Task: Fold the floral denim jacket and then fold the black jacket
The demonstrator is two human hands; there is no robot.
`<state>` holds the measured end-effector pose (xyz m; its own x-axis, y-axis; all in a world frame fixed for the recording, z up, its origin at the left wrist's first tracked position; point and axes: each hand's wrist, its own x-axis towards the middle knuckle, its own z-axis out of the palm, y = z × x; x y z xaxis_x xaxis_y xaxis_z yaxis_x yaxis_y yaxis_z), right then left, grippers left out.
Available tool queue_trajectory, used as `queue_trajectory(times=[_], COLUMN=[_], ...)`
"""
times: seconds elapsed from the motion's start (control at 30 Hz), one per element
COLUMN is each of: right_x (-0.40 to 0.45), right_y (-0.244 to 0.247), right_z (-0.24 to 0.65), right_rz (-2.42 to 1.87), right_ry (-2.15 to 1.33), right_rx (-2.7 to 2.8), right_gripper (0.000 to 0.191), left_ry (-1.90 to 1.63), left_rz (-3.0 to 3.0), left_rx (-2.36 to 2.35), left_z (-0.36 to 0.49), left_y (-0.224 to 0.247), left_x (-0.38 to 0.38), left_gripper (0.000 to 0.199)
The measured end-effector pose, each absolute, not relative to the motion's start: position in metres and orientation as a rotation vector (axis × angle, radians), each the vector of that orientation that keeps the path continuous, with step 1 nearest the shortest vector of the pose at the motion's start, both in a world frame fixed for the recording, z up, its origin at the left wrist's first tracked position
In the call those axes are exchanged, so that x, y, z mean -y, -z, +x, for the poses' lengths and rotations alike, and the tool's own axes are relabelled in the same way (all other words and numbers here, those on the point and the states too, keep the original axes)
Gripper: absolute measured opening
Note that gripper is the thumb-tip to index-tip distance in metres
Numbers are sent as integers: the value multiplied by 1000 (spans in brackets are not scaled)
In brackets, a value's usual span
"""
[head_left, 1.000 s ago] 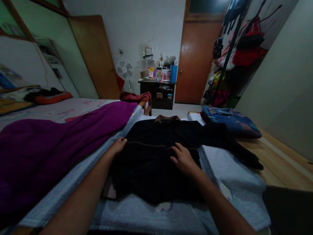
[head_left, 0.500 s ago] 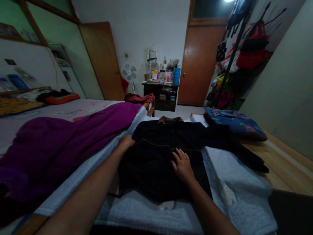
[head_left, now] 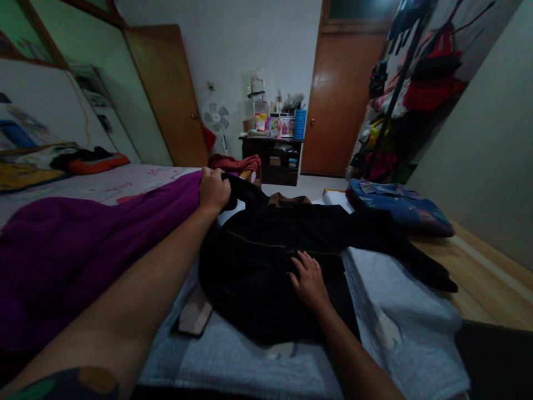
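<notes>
A black jacket [head_left: 266,278] with a brown collar and a thin brown line across the chest lies spread on a light blue-grey cloth [head_left: 233,355]. My left hand [head_left: 214,190] is closed around the end of its left-side sleeve, lifted above the cloth. On the front of the jacket, just below the chest line, my right hand [head_left: 308,278] lies flat with its fingers apart. The other sleeve stretches out to the right, over the cloth and onto the wooden surface. A small pale, dark-edged flat piece [head_left: 195,314] sticks out by the jacket's lower left edge.
A purple blanket [head_left: 95,250] covers the near side of the bed at left. Folded blue denim clothing [head_left: 395,205] lies on the wooden surface [head_left: 491,272] at right. Further back stand a fan [head_left: 217,118] and a dark cabinet [head_left: 270,161] holding several items.
My left hand has moved up and away from the jacket's side, drawing the sleeve out to the upper left. The pale piece now shows more. My right hand stays put.
</notes>
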<state>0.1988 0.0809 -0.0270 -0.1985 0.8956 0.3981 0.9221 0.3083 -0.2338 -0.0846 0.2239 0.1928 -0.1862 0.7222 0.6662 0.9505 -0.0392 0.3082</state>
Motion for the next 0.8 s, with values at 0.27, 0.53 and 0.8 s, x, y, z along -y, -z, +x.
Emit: queue_trajectory(times=[0.27,0.53,0.8], right_x=[-79,-80,-79], right_y=[20,22,21], right_z=[197,198,199], right_rz=[-1636,-1632,-1654], right_ry=[27,32,-38], right_rx=[2129,2140,2174], right_gripper=[43,44,45], left_ry=[154,-139,-134], left_rz=[-2191,-2622,-2359], left_rx=[1999,1795,1826], left_z=[-93,-73,-125], left_y=[-171,-85,-60], left_x=[-230,-152,-156], left_gripper=[53,55,40])
